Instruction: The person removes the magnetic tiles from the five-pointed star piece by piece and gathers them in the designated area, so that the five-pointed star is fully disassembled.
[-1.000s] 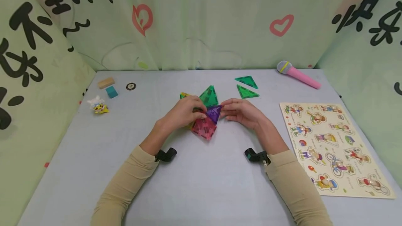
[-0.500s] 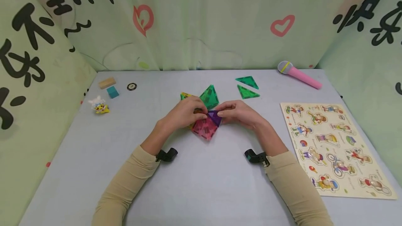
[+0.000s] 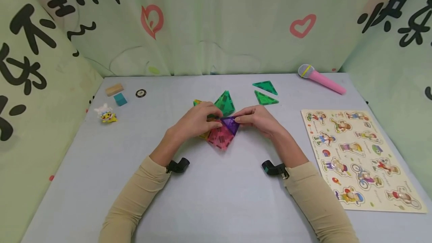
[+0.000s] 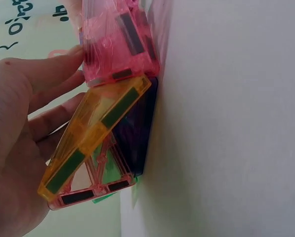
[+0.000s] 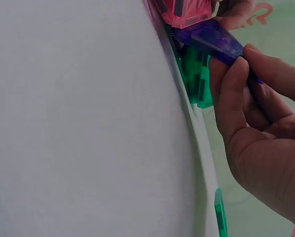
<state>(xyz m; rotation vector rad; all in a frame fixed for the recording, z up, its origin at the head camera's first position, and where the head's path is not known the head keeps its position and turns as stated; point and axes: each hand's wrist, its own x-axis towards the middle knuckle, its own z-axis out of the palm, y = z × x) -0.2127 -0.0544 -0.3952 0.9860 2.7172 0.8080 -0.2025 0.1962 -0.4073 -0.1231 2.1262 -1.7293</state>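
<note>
The right hand (image 3: pixel 261 122) pinches the purple tile (image 3: pixel 230 124) at table (image 3: pixel 216 198) centre, the left hand (image 3: pixel 197 121) at its 9 o'clock grips the tilted yellow tile (image 4: pixel 95 140), a pink tile (image 3: pixel 219 138) touching at 7, green tile (image 3: pixel 225 103) at 12.

The tile cluster (image 3: pixel 221 125) sits mid-surface (image 3: pixel 216 198) between both hands. Two loose tiles (image 3: pixel 265 93) lie behind-right; the puzzle board (image 3: pixel 361 156) lies far right.

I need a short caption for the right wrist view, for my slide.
Right hand pinches the purple tile beside pink tile and green tile.
</note>
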